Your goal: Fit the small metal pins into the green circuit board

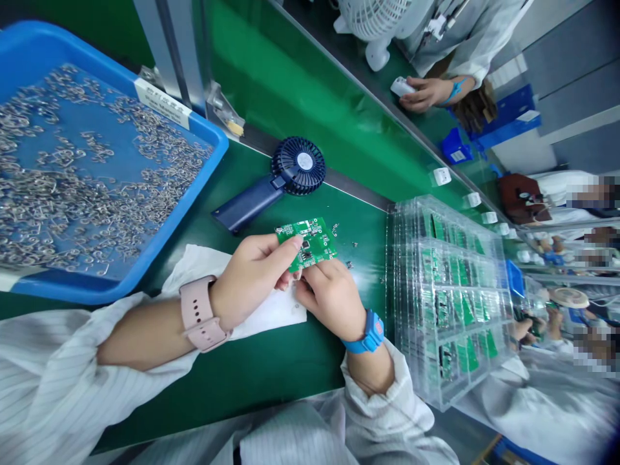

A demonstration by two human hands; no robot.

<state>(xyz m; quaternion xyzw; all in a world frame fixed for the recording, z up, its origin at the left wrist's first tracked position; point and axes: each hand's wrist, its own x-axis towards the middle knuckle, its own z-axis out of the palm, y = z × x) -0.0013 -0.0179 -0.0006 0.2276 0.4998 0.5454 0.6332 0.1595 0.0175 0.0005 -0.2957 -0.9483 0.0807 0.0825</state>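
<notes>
Bent metal clips (82, 187) strewn in a blue tray (121, 287), left hand (247, 278) and right hand (329, 297) pinching a green circuit board (307, 244).

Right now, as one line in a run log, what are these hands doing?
left hand: pinches green circuit board | right hand: holds its lower edge | beside: blue tray of metal clips, navy handheld fan
</notes>
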